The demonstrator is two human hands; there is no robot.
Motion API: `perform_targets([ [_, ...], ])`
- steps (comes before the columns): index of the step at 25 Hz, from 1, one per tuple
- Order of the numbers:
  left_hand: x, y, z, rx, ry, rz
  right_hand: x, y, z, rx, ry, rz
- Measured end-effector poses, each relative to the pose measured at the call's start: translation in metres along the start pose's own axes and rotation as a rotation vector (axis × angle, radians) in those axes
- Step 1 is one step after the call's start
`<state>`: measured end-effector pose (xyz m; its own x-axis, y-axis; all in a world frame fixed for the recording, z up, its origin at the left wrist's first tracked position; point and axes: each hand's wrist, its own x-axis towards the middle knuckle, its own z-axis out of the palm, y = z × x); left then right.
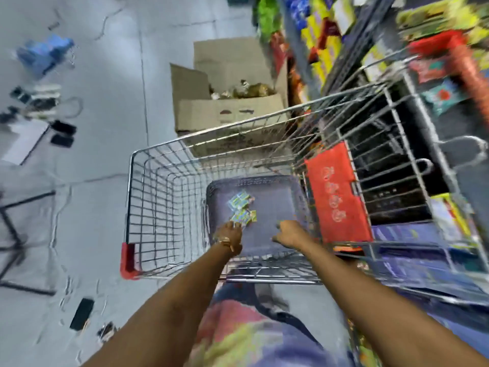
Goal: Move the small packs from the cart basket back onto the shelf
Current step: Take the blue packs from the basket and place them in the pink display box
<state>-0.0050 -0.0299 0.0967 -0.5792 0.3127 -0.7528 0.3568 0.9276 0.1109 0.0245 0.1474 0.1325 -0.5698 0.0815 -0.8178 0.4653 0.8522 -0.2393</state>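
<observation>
A wire shopping cart (137, 186) stands in front of me with a grey plastic basket (275, 192) inside it. Several small yellow-green packs (242, 206) lie on the basket's floor, left of centre. My left hand (229, 234), with a gold bracelet at the wrist, reaches into the basket and its fingertips touch the nearest packs; blur hides whether it grips one. My right hand (288, 233) hangs inside the basket to the right of the packs, fingers curled, and holds nothing that I can see. The shelf (352, 43) with colourful goods runs along the right.
An open cardboard box (227, 107) with wrapped goods stands on the floor beyond the cart. A red child-seat flap (336, 194) sits at the cart's right side. Phones, cables and a blue object (45, 53) lie on the floor to the left. The picture is motion-blurred.
</observation>
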Motion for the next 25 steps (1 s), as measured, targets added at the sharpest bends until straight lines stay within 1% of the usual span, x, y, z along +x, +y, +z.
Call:
perform_targets([
  [2,0.017,-0.025,0.019,0.070,-0.022,-0.021,0.035,0.005,0.022,0.070,-0.128,0.099],
  [4,0.042,-0.039,0.031,0.152,0.015,0.022,0.067,0.008,0.042,0.151,-0.177,0.211],
  [5,0.056,-0.042,0.033,0.139,0.038,0.052,0.081,0.007,0.051,0.227,-0.161,0.262],
  [7,0.089,-0.041,0.035,0.009,0.092,0.077,0.107,-0.003,0.067,0.448,-0.100,0.358],
  [9,0.117,-0.036,0.029,-0.167,0.195,0.030,0.122,-0.025,0.078,0.814,-0.053,0.493],
  [10,0.131,-0.032,0.027,-0.241,0.241,-0.014,0.131,-0.035,0.087,0.928,0.006,0.556],
  [12,0.152,-0.025,0.025,-0.310,0.313,-0.088,0.146,-0.057,0.096,0.964,0.182,0.630],
  [14,0.161,-0.021,0.024,-0.321,0.335,-0.107,0.155,-0.071,0.102,0.911,0.344,0.643],
  [16,0.164,-0.025,0.023,-0.303,0.381,-0.077,0.162,-0.074,0.110,0.717,0.456,0.626],
  [17,0.165,-0.029,0.021,-0.288,0.399,-0.061,0.163,-0.073,0.113,0.709,0.510,0.617],
  [19,0.168,-0.037,0.015,-0.312,0.416,-0.085,0.158,-0.072,0.114,0.594,0.526,0.514],
  [20,0.172,-0.040,0.012,-0.368,0.403,-0.128,0.158,-0.070,0.114,0.568,0.527,0.475],
  [22,0.180,-0.043,0.003,-0.590,0.341,-0.226,0.161,-0.063,0.111,0.729,0.505,0.410],
  [23,0.182,-0.042,0.000,-0.723,0.306,-0.259,0.162,-0.059,0.107,0.826,0.480,0.405],
  [25,0.182,-0.040,0.001,-0.929,0.211,-0.264,0.159,-0.052,0.092,0.989,0.423,0.458],
])
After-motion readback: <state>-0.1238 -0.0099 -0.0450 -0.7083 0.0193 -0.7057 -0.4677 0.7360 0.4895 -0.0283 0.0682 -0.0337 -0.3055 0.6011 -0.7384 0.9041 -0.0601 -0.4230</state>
